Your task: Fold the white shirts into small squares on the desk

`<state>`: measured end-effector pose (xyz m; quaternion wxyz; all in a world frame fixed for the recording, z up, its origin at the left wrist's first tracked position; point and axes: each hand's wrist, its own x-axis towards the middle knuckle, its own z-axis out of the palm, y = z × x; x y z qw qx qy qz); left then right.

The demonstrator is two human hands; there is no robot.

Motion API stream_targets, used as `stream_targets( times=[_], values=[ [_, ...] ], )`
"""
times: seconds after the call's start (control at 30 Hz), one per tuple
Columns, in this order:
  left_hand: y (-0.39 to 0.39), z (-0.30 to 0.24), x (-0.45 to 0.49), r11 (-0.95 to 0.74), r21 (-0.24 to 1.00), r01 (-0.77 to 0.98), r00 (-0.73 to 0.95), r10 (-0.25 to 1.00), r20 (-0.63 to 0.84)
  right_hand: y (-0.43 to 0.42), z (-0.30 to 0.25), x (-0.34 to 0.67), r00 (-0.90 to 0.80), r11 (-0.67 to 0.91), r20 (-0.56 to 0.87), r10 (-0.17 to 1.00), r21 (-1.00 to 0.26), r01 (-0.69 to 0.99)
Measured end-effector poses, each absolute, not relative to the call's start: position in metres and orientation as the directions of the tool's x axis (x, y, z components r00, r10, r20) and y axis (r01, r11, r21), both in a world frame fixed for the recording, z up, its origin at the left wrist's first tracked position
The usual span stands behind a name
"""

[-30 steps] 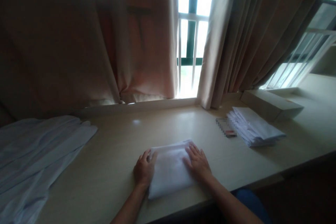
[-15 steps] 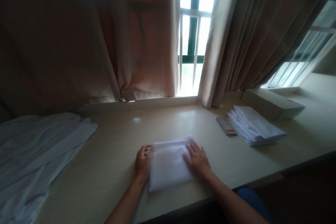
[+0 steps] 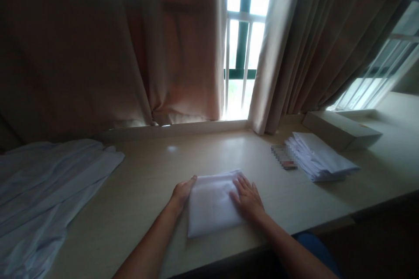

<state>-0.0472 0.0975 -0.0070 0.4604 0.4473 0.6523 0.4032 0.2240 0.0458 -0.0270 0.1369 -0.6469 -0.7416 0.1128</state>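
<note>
- My right hand [image 3: 249,199] lies flat over the right side of the folded white cloth [image 3: 212,209], fingers slightly spread.
- My left hand [image 3: 182,193] touches its far left corner; I cannot tell whether those fingers pinch.
- The cloth rests on the pale wooden table [image 3: 147,178] before me.

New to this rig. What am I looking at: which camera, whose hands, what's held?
No machine: just one person's bare hands. Every picture comes from a single camera worn on that person's head, looking forward and down. The left hand is at the left edge of a folded white cloth; whether it grips is unclear. The right hand lies flat on the cloth's right side. Also on the table: a pile of white cloth at left; at right, a folded white stack, a box and a pixelated item.
</note>
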Motion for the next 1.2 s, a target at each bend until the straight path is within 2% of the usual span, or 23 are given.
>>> stream_targets(
  times=[0.27, 0.43, 0.57, 0.9, 1.2],
  values=[
    [0.092, -0.01, -0.057, 0.245, 0.968, 0.055, -0.06, 0.969, -0.242, 0.044, -0.022, 0.223, -0.15, 0.159, 0.053, 0.987, -0.345, 0.925],
    [0.09, -0.016, -0.059, 0.222, 0.974, 0.05, -0.088, 0.972, -0.217, 0.044, -0.021, 0.222, -0.153, 0.151, 0.023, 0.988, -0.346, 0.926],
    [0.091, -0.023, -0.058, 0.178, 0.978, 0.109, -0.148, 0.976, -0.161, 0.044, -0.022, 0.222, -0.163, 0.167, 0.042, 0.986, -0.344, 0.924],
    [0.092, -0.047, -0.049, 0.164, 0.891, 0.424, -0.39, 0.92, 0.016, 0.042, -0.021, 0.222, -0.151, 0.155, 0.039, 0.988, -0.347, 0.925],
    [0.09, -0.047, -0.05, 0.188, 0.867, 0.462, -0.45, 0.892, 0.046, 0.041, -0.02, 0.222, -0.146, 0.154, 0.049, 0.988, -0.359, 0.921]
  ],
)
